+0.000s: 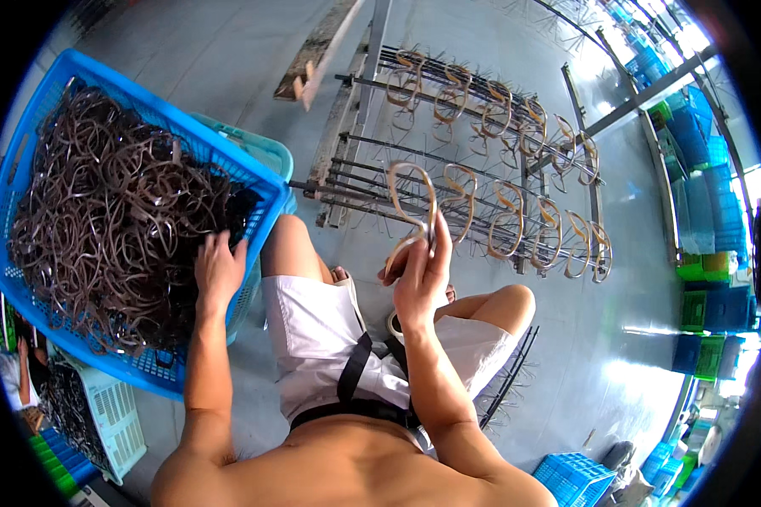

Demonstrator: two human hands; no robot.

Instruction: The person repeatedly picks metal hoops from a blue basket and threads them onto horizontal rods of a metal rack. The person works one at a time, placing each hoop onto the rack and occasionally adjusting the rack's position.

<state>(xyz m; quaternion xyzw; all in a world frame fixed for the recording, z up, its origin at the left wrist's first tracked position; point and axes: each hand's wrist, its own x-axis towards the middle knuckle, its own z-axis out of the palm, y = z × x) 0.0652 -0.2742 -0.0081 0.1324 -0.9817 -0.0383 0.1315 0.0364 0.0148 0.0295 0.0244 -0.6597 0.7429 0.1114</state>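
My right hand [421, 275] is closed on a brown, translucent eyeglass frame [413, 173], which it holds up in front of a rack. The frame stands on end, its two rims one above the other. My left hand [218, 269] rests at the right side of a heap of brown eyeglass frames [110, 203]. Its thumb is apart from the fingers, whose tips dip among the dark pieces. The heap fills a blue plastic basket [144, 382]. Similar eyeglass frames [507, 220] hang in two rows on the rack's dark rods [406, 150], which bristle with thin wires.
Under the basket is a pale green crate [266, 156]. A wooden board [317, 51] lies beyond the rack's left end. Another wired rod [509, 376] is on the floor by my right knee. A blue crate [573, 480] stands at lower right; stacked bins [714, 313] line the right side.
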